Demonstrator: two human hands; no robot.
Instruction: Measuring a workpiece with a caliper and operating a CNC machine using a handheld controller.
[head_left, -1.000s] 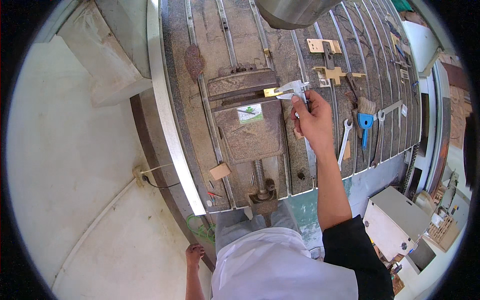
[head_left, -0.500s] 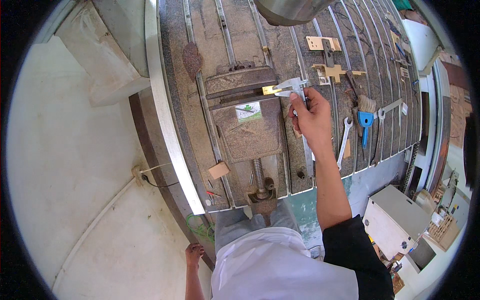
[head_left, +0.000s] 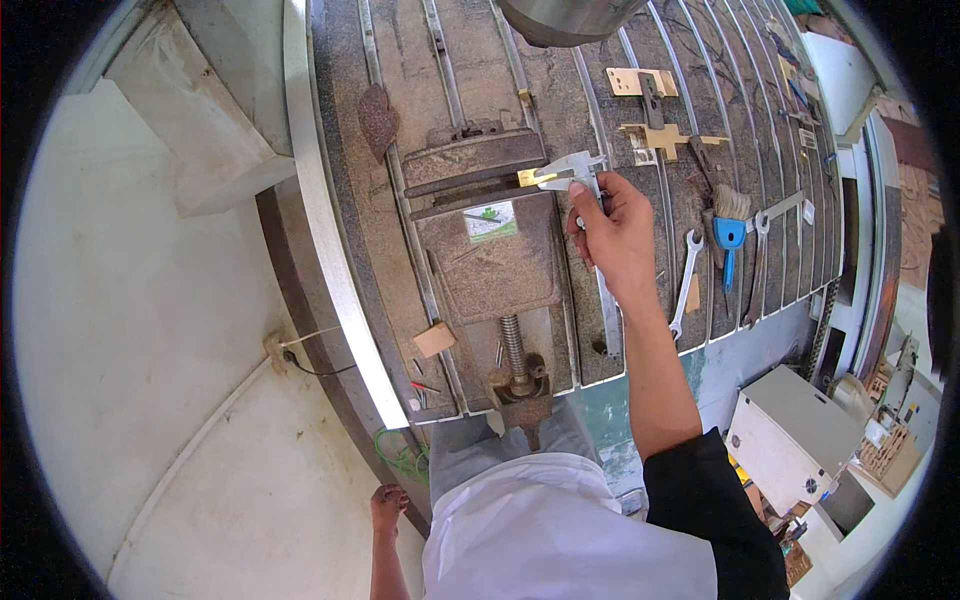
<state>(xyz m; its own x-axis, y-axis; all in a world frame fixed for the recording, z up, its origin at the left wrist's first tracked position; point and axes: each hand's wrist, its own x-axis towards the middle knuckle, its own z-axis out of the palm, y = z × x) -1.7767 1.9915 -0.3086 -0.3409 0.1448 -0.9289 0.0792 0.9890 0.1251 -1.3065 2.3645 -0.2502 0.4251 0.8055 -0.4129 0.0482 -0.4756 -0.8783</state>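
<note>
The right hand (head_left: 615, 235) has its fingers (head_left: 578, 190) closed round a metal caliper (head_left: 590, 215), whose measuring end sits against a small brass piece (head_left: 533, 177) clamped in the rusty vise (head_left: 490, 235) on the desk (head_left: 400, 60). The step in hand looks like measuring that piece; reading it calls for holding the caliper square and steady. The left hand is out of sight.

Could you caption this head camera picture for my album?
Right hand holds a caliper to a small brass piece clamped in a rusty vise.
</note>
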